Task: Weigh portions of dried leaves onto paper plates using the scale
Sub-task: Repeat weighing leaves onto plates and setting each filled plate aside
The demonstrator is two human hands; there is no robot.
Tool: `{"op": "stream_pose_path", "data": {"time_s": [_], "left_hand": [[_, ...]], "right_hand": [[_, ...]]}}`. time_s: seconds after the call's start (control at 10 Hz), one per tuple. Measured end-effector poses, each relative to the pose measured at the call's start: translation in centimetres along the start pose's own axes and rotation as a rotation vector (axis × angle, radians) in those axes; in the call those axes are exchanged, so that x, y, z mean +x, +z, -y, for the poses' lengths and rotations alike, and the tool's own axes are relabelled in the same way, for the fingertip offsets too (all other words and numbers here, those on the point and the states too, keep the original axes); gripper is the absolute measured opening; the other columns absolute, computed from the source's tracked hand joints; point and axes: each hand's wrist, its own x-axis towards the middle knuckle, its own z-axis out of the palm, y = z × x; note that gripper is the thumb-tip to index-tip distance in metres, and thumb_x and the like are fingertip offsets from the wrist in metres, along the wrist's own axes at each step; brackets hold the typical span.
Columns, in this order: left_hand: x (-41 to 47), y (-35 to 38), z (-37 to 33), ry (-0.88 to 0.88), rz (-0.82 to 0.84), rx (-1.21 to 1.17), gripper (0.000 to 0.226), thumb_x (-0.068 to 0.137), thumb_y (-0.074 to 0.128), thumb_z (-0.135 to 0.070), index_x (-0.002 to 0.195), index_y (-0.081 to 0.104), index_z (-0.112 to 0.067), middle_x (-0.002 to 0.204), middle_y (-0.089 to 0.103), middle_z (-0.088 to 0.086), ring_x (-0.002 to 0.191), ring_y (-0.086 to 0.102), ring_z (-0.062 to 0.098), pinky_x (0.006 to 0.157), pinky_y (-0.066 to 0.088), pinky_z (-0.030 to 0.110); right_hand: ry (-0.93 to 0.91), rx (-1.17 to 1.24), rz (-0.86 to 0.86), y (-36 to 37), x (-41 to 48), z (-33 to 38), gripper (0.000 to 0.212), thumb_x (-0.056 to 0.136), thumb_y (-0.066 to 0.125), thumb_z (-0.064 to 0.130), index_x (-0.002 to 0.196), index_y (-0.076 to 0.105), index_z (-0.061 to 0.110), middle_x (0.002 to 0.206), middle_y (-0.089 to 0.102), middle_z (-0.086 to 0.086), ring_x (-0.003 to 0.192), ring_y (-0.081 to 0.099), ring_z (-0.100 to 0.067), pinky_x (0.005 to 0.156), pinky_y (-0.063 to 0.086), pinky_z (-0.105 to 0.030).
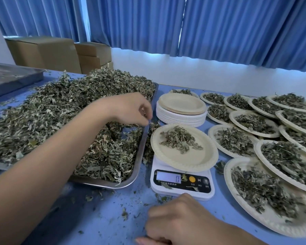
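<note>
Pinching dried leaves (60, 112) at the right edge of the steel tray (131, 182), your left hand (131, 108) should carry them over the paper plate (184, 161) on the scale (182, 190), sprinkling slowly; your right hand (180, 218) rests loosely curled on the table (104, 218)

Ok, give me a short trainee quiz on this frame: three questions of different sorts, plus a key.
1. True or false: the scale display reads 0.
2. Fill in: the stack of empty plates stands ___ the plate on the scale.
3. The left hand is over: A) the tray of leaves B) the stack C) the scale.
Key: 1 true; 2 behind; 3 A.
</note>
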Motion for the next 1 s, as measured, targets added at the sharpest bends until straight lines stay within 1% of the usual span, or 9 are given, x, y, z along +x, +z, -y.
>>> {"op": "stream_pose_path", "data": {"time_s": [0.1, 0.2, 0.4, 0.5, 0.6, 0.7, 0.8, 0.9, 1.0], "left_hand": [[-0.5, -0.4, 1.3, -0.184, 0.312, 0.084, 0.039, 0.080, 0.082, -0.042, 0.113, 0.067, -0.028, 0.101, 0.070, -0.004, 0.090, 0.069, 0.013, 0.082, 0.062, 0.040], [-0.3, 0.2, 1.4, -0.245, 0.489, 0.110, 0.064, 0.069, 0.089, -0.047, 0.122, 0.060, -0.028, 0.110, 0.068, 0.004, 0.095, 0.070, 0.019, 0.073, 0.063, 0.033], [0.3, 1.7, 1.2, -0.223, 0.516, 0.168, 0.056, 0.064, 0.094, -0.029, 0.105, 0.058, -0.019, 0.090, 0.057, 0.006, 0.067, 0.056, 0.022, 0.052, 0.054, 0.026], [0.7, 2.5, 1.4, -0.216, 0.464, 0.189, 0.042, 0.070, 0.088, -0.015, 0.101, 0.061, -0.010, 0.080, 0.058, 0.006, 0.050, 0.055, 0.017, 0.047, 0.052, 0.026], [0.8, 2.6, 1.5, -0.202, 0.427, 0.190, 0.030, 0.076, 0.083, -0.010, 0.099, 0.064, -0.004, 0.074, 0.054, 0.005, 0.050, 0.056, 0.020, 0.047, 0.052, 0.026], [0.6, 1.8, 1.6, -0.221, 0.366, 0.118, 0.027, 0.080, 0.079, -0.008, 0.104, 0.067, -0.010, 0.093, 0.053, 0.006, 0.073, 0.070, 0.032, 0.053, 0.059, 0.031], [0.4, 0.4, 1.7, -0.188, 0.169, 0.069, 0.040, 0.083, 0.078, -0.012, 0.120, 0.066, -0.016, 0.089, 0.052, -0.005, 0.075, 0.070, 0.027, 0.062, 0.060, 0.036], [0.4, -0.2, 1.9, -0.165, -0.015, 0.083, 0.045, 0.080, 0.082, -0.021, 0.122, 0.066, -0.021, 0.088, 0.048, -0.011, 0.084, 0.059, 0.019, 0.082, 0.050, 0.033], [0.3, -0.3, 1.9, -0.196, -0.051, 0.054, 0.048, 0.079, 0.083, -0.023, 0.123, 0.066, -0.020, 0.094, 0.053, -0.007, 0.093, 0.062, 0.023, 0.088, 0.051, 0.035]], "right_hand": [[-0.044, -0.021, -0.016, -0.4, -0.3, 0.5, 0.083, 0.088, 0.008, 0.084, 0.081, 0.061, 0.021, 0.085, 0.055, 0.002, 0.073, 0.053, -0.019, 0.064, 0.038, -0.032], [-0.139, -0.146, -0.067, -0.3, -0.4, 1.0, 0.079, 0.092, 0.005, 0.077, 0.080, 0.063, 0.024, 0.084, 0.056, 0.005, 0.074, 0.053, -0.015, 0.063, 0.039, -0.031], [-0.220, -0.161, -0.177, -0.8, 0.3, 1.0, 0.042, 0.109, 0.046, 0.041, 0.069, 0.041, 0.028, 0.068, 0.032, 0.007, 0.060, 0.037, -0.008, 0.061, 0.030, -0.026], [-0.224, -0.163, -0.169, -0.9, 0.3, 1.2, 0.040, 0.109, 0.048, 0.040, 0.071, 0.039, 0.030, 0.069, 0.030, 0.009, 0.060, 0.035, -0.007, 0.061, 0.028, -0.025], [-0.201, -0.173, -0.164, -0.9, 0.2, 1.3, 0.045, 0.109, 0.047, 0.041, 0.067, 0.039, 0.026, 0.067, 0.031, 0.006, 0.058, 0.034, -0.010, 0.059, 0.026, -0.025], [-0.193, -0.200, -0.164, -0.9, 0.0, 1.4, 0.046, 0.108, 0.048, 0.041, 0.066, 0.039, 0.026, 0.065, 0.031, 0.005, 0.058, 0.032, -0.011, 0.058, 0.024, -0.027], [-0.198, -0.198, -0.161, -0.8, -0.2, 1.5, 0.045, 0.108, 0.049, 0.041, 0.067, 0.040, 0.026, 0.064, 0.033, 0.004, 0.058, 0.033, -0.012, 0.058, 0.026, -0.028], [-0.188, -0.192, -0.143, -1.0, -0.1, 1.5, 0.046, 0.109, 0.047, 0.041, 0.066, 0.042, 0.024, 0.064, 0.034, 0.003, 0.058, 0.034, -0.014, 0.058, 0.029, -0.030], [-0.189, -0.182, -0.124, -1.1, -0.1, 1.5, 0.045, 0.109, 0.047, 0.041, 0.067, 0.041, 0.026, 0.065, 0.035, 0.004, 0.059, 0.035, -0.012, 0.058, 0.031, -0.030]]}}
